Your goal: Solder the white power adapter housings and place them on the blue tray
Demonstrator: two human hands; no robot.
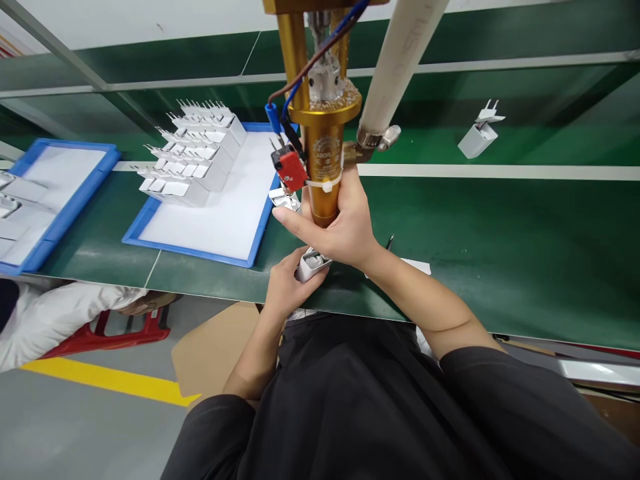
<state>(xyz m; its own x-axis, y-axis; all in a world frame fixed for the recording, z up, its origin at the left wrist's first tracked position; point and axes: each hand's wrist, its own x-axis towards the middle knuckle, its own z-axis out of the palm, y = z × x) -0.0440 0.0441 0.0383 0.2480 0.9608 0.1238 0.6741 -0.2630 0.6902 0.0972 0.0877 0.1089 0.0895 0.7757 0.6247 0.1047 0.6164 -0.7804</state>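
My left hand [289, 285] is closed around a small white plug-adapter housing [312, 264], its open top facing up near the table's front edge. My right hand [345, 230] wraps the lower end of a gold metal cylinder tool [325, 143] that hangs from above, directly over the housing. The right thumb points left across the cylinder's front; the other fingers are mostly hidden behind it. A red microswitch [291, 167] with blue and brown wires is strapped to the cylinder. Another white adapter piece [285, 199] shows just beyond the right thumb; whether fingers touch it is hidden.
A blue-rimmed tray [200, 251] at left carries rows of white adapters with pins [195, 150]. A second blue-rimmed tray [75, 200] is farther left. One adapter [479, 137] stands at the back right. A pale hose [400, 60] joins the tool. At lower left is another person's sleeve [75, 313].
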